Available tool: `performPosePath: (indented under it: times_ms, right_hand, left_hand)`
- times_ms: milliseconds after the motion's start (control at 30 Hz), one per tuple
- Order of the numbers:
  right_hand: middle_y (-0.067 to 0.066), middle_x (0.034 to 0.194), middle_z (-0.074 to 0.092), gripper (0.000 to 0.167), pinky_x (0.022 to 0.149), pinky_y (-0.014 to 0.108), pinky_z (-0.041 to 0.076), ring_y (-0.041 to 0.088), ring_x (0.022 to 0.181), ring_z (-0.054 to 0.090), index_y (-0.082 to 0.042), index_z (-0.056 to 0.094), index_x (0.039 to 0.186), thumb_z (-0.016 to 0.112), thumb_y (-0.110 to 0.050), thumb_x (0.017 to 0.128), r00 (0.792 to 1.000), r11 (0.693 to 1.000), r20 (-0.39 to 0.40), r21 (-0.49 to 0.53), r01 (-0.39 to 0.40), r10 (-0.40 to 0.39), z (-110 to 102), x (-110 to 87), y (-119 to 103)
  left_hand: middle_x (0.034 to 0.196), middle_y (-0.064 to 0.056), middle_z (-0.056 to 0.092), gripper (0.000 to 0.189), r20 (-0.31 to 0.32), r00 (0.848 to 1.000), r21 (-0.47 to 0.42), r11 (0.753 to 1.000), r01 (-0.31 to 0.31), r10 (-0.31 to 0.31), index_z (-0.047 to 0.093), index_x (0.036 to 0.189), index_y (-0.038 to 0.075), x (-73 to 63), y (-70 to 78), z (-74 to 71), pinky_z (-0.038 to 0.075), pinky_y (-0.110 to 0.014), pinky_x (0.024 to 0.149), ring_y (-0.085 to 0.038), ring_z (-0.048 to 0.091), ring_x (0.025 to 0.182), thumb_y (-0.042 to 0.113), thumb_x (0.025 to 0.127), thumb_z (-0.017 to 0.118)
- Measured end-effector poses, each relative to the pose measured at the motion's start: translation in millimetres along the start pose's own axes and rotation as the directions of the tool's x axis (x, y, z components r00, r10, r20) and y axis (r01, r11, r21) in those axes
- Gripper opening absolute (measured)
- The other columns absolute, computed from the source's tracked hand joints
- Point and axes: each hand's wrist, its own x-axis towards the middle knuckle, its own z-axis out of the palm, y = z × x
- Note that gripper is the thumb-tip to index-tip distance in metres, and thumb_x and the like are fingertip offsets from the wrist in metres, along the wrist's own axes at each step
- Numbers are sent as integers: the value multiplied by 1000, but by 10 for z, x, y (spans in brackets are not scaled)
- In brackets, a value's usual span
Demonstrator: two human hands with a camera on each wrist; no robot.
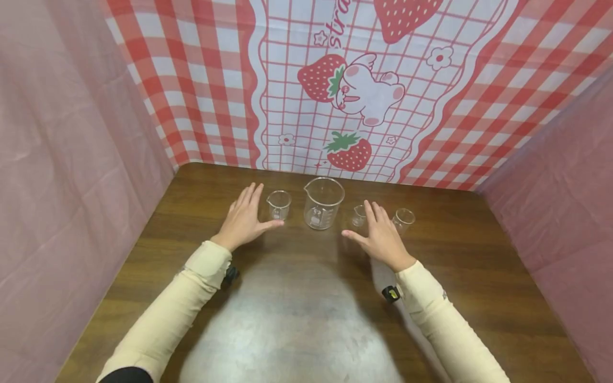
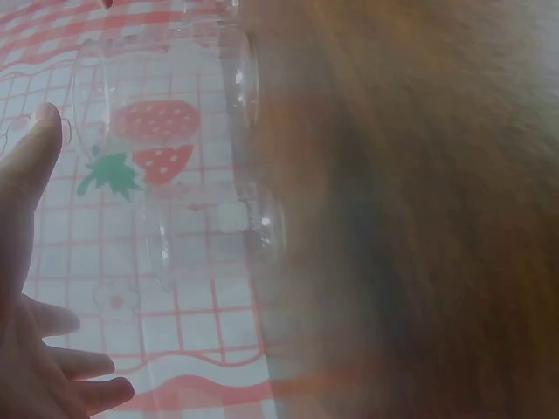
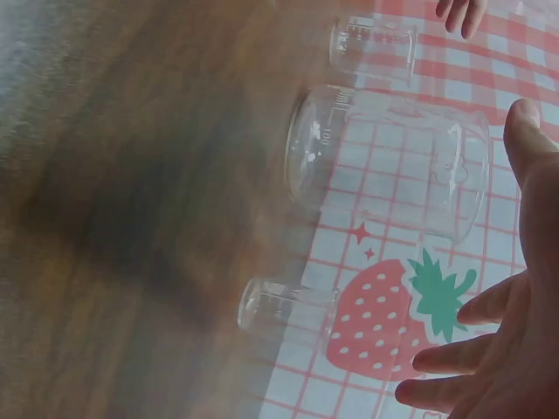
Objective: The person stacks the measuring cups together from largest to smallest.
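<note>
we note a strawberry-print cloth (image 1: 215,90) across the top of the frame and pink curtains (image 1: 62,138) at the left and right borders, hung, we judge, to screen the work area. the wooden table (image 1: 297,308) fills the lower half. pale sleeves (image 1: 179,292) enter from lower left and lower right.

we find the left hand (image 1: 243,221) left of centre and the right hand (image 1: 383,236) right of centre, both released, thumbs and fingers spread; neither grasps anything. the spread appears to keep the fingers off the glass, though light contact we cannot rule out.

the large beaker (image 1: 323,205) stands upright at centre, the left beaker (image 1: 279,206) beside the left hand. the right glass (image 1: 404,217) lies just beyond the right hand, the small beaker (image 1: 358,215) by its fingertips. flat bases in a loose row suggest placement for stability and reach.

edges: the table's back edge runs close behind the row, so room there is tight. the widest room lies between the forearms; the gaps flanking the large beaker are narrow, the one at the small beaker narrowest.
</note>
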Motion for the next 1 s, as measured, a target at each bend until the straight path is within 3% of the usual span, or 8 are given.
performPosePath:
  times_ms: [367, 567, 800, 1000]
  right_hand:
    - [31, 155, 26, 102, 114, 63, 31, 46, 143, 28, -1, 20, 154, 70, -55, 83, 999, 995, -31, 92, 37, -34, -6, 134, -71]
    - [31, 153, 29, 103, 117, 59, 29, 46, 141, 30, -1, 20, 153, 72, -52, 82, 998, 990, -39, 135, 50, -45, -6, 203, -98]
    - [30, 154, 28, 102, 117, 59, 29, 46, 141, 31, -1, 20, 154, 72, -52, 82, 998, 981, -24, 182, 67, -64, -23, 287, -91]
    - [29, 155, 28, 103, 117, 58, 30, 44, 141, 32, 0, 19, 154, 74, -50, 81, 997, 970, -7, 231, 73, -74, -30, 346, -143]
  left_hand:
    - [160, -25, 19, 113, -2, 998, -83, 994, -64, 65, 18, 154, 1, 143, 101, -31, 25, -58, 119, -43, 23, 146, 54, 74, 79]
    - [161, -22, 19, 114, 14, 996, -104, 991, -83, 85, 17, 154, 2, 196, 137, -42, 23, -51, 122, -37, 23, 148, 55, 75, 78]
    - [159, -24, 23, 110, 9, 996, -137, 987, -87, 89, 21, 154, 4, 241, 192, -24, 27, -55, 119, -40, 26, 146, 53, 74, 79]
    - [159, -25, 21, 110, 41, 994, -154, 984, -94, 101, 19, 154, 4, 279, 262, -24, 26, -57, 119, -42, 25, 146, 53, 75, 78]
